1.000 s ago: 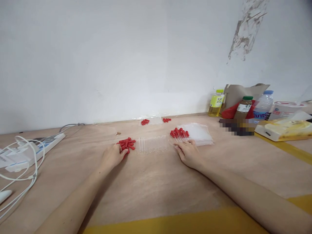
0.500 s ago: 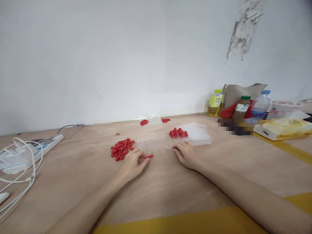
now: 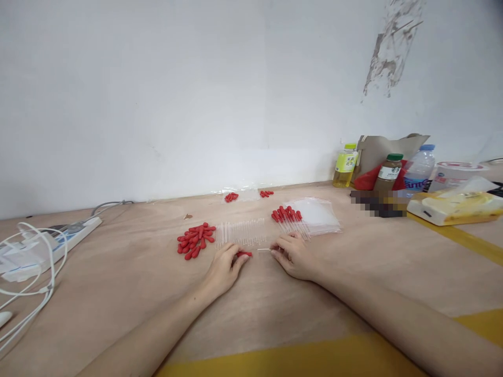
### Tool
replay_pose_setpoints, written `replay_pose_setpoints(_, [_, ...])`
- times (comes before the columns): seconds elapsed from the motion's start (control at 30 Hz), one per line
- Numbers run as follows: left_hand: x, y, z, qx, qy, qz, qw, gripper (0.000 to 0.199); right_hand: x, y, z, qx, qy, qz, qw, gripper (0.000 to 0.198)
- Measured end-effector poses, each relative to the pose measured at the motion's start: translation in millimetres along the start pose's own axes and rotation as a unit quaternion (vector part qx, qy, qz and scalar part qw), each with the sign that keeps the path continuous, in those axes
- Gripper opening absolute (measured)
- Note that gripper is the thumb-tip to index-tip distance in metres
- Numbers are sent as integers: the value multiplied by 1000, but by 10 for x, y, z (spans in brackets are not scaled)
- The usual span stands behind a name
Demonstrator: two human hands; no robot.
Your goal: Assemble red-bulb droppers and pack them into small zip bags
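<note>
Pinched in my left hand (image 3: 225, 266) is a red rubber dropper bulb (image 3: 245, 254), its narrow end pointing right. My right hand (image 3: 293, 255) grips a thin clear glass dropper tube (image 3: 264, 250), which points left toward the bulb; a small gap separates the two. Behind my hands lies a row of clear tubes (image 3: 241, 232). To the left is a pile of red bulbs (image 3: 194, 240). Beyond my right hand rest several droppers with red bulbs fitted (image 3: 287, 214), beside a stack of clear plastic bags (image 3: 318, 214).
Small groups of red bulbs (image 3: 231, 197) lie on clear plastic near the wall. A power strip (image 3: 80, 240) with white cables is on the left. Bottles (image 3: 345, 166), a paper bag (image 3: 387, 146) and a tissue pack (image 3: 451, 208) stand at the right.
My left hand has moved right with the bulb. My right hand has come nearer and slightly left, bringing the tube away from the row and level with the bulb.
</note>
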State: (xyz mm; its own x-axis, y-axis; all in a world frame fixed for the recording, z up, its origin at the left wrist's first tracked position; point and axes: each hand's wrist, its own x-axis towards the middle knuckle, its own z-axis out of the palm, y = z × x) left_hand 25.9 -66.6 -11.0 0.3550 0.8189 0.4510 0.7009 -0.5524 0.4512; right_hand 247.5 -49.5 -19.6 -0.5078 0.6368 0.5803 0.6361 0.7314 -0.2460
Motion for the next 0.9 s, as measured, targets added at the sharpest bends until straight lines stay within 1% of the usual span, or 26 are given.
replay_pose_setpoints(0.1, [2, 41, -8, -56, 10, -19, 998, 13, 1, -45, 5, 17, 0, -7, 1000, 11])
replay_pose_setpoints(0.33, [-16, 126, -2, -111, -15, -38, 993, 15, 15, -82, 7, 43, 13, -21, 999, 13])
replay_pose_setpoints(0.5, [-23, 104, 29, -176, -30, -40, 983, 21, 3, -112, 27, 44, 15, -31, 998, 15])
replay_pose_setpoints(0.6, [-20, 68, 49, -196, -30, -42, 979, 24, -6, -126, 44, 49, 16, -30, 998, 15])
replay_pose_setpoints(0.73, [-32, 29, 65, -199, -24, -46, 979, 24, -1, -127, 39, 62, -6, -30, 998, 16])
replay_pose_setpoints(0.9, [-64, 83, 26, -135, -43, -9, 990, 21, 23, -71, 3, 51, -35, -52, 997, 18])
